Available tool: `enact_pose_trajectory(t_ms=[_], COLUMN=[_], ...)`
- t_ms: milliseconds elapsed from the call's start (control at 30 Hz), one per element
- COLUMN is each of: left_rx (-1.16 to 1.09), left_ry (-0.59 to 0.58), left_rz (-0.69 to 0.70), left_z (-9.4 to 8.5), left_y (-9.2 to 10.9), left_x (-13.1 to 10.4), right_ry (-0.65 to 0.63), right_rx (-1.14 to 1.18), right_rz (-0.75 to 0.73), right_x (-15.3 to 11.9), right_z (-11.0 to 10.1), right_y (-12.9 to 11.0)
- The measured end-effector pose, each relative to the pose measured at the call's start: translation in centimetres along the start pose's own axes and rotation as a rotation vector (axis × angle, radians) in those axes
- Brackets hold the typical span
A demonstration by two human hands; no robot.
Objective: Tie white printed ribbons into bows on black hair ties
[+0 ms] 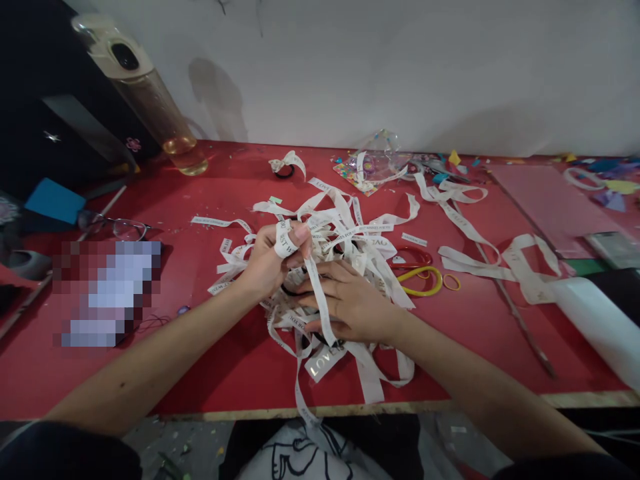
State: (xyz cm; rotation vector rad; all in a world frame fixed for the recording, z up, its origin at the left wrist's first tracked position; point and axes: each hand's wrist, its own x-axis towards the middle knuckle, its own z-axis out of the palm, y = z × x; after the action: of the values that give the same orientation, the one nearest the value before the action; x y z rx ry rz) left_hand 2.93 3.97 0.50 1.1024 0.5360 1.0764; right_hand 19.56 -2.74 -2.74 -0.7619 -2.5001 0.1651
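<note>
My left hand is closed above a tangled pile of printed white ribbons. A loop of white ribbon wraps its fingers, and the thumb presses on it. From the thumb a strip of ribbon hangs down in front of my right hand. That hand lies on the pile with its fingers stretched out and apart; its fingertips are partly among the ribbons. Dark bands show between the ribbons near both hands. A wider ribbon end with gold letters lies just below.
Scissors with yellow handles lie right of the pile. Behind it are a ribbon bow on a black hair tie and a clear plastic bag. Left stand a bottle, glasses and a blurred-out phone. A thin stick lies right.
</note>
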Motion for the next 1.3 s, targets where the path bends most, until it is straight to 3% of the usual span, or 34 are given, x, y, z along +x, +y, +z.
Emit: enact_pose_trajectory(t_ms=[133, 333, 533, 667, 867, 1033, 1167, 1300], left_rx=[0.0, 0.027, 0.065, 0.068, 0.05, 0.073, 0.069, 0.082], left_ry=[0.017, 0.044, 0.072, 0.087, 0.025, 0.011, 0.045, 0.006], left_rz=[0.029, 0.041, 0.116, 0.166, 0.256, 0.265, 0.276, 0.268], left_z=[-0.2, -0.4, -0.8, -0.9, -0.6, -0.7, -1.0, -1.0], left_y=[0.0, 0.3, 1.5, 2.5, 3.0, 3.3, 3.5, 3.2], left_x=[0.2, 0.5, 1.1, 1.5, 2.0, 2.1, 2.3, 2.2], right_ry=[0.122, 0.065, 0.213, 0.195, 0.266, 0.449, 0.423, 0.349], right_rx=[0.059, 0.01, 0.047, 0.045, 0.025, 0.055, 0.06, 0.014], right_rz=[0.019, 0.119, 0.041, -0.073, -0.221, -0.238, -0.247, -0.252], right_x=[-0.1, -0.1, -0.1, 0.0, -0.2, -0.4, -0.4, -0.4], right_z=[-0.2, 0.6, 0.0, -1.1, -2.1, -1.7, -2.1, -2.6], right_y=[0.4, 0.5, 0.1, -0.1, -0.2, 0.0, -0.5, -1.1])
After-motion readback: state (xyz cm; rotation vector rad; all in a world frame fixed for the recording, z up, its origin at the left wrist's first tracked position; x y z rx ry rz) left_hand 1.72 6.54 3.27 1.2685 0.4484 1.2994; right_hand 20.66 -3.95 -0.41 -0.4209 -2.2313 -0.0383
